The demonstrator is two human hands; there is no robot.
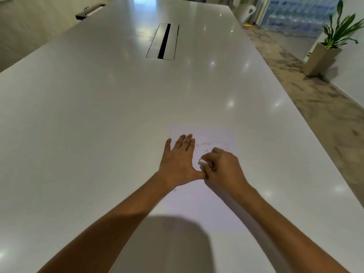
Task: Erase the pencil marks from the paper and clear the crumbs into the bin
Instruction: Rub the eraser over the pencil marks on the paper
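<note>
A big glossy white table [98, 125] fills most of the view, with ceiling lights reflected in it as soft spots. A metal cable hatch [163, 41] with a dark slot is set into the middle, further up. Off the right edge, patterned carpet can be seen, plus a potted plant [334, 34] in a tall tan planter against the wall, and something white near the far right corner that's too blurry to name.

The paper [199, 207] is laid flat near the front edge, almost the same colour as the table, so its borders are hard to trace. A few faint pencil marks [206, 149] and dark specks can just be made out.

The left hand [178, 164] is pressed flat on the sheet, fingers straight and slightly spread. The right hand [224, 168] is curled, a small white eraser [202, 162] pinched at the fingertips and held against the paper. Most of the eraser is hidden by fingers. A dark shadow is cast over the bottom.
</note>
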